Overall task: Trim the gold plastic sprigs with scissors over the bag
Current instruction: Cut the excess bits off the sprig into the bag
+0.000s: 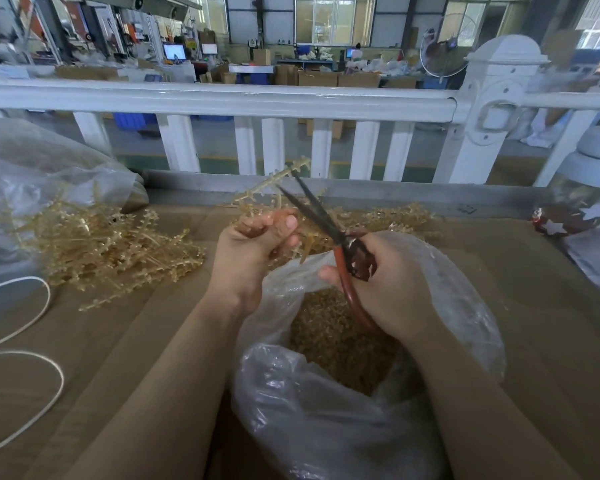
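In the head view, the clear plastic bag [326,410] sits open at the near edge of the brown worktop [136,341], and everything else is placed from it. Its belly is already well filled with small gold offcuts [340,344], which suggests a good share of the trimming is done. Just above the bag's mouth, the left hand [253,247] is curled round the stems of a small bunch of gold plastic sprigs [274,181], one sprig standing up and away from the bag toward the white railing [222,98]. The right hand [388,282], over the bag's far rim, grips the red-handled scissors [329,230] with fingers wrapped through and round the loops; the dark blades are parted in a narrow V, and they cross the raised sprig near its tip, so a cut looks to be in hand rather than finished. Left of the bag lies a broad loose pile of sprigs [111,247], spilling from a second large clear bag [32,174] further left, and another heap of sprigs [388,216] lies beyond the bag. Whether either heap is trimmed or waiting cannot be told, though the sheer amount suggests plenty of work remains. A white cord [32,341] loops on the worktop well left of the bag.
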